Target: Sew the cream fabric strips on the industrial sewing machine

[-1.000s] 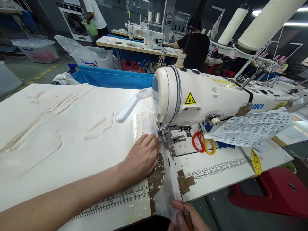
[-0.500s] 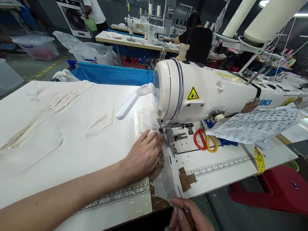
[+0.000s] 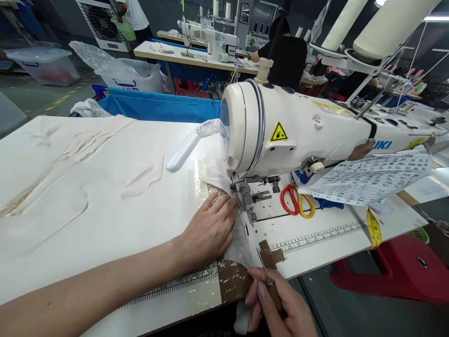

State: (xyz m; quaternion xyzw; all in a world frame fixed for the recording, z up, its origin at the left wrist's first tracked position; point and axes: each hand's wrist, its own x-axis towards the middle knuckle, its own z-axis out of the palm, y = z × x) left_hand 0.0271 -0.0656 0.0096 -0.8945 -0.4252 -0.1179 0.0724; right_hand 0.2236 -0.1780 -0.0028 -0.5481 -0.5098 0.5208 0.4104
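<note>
My left hand (image 3: 212,227) lies with fingers stretched out on a strip of thin white fabric (image 3: 239,247), just in front of the presser foot of a white sewing machine (image 3: 298,124). Nearer to me, my right hand (image 3: 289,306) is closed around the wooden handle of an awl (image 3: 275,296), whose thin metal spike points toward the machine. Its thumb and fingers also pinch the near end of the fabric, and some white cloth hangs below them. Part of the fabric is hidden beneath my left hand, and its far end comes out behind the foot.
Scissors with red and yellow handles (image 3: 298,202) lie right of the needle area, below a sheet of handwritten paper (image 3: 372,178). A yellow tape measure (image 3: 373,229) hangs at the table edge. Cream fabric pieces (image 3: 80,150) lie on the left. A red stool (image 3: 393,271) stands at right.
The fabric has advanced under the presser foot, with more of it showing behind. My right hand has moved a little toward the machine with the awl. The view has shifted slightly.
</note>
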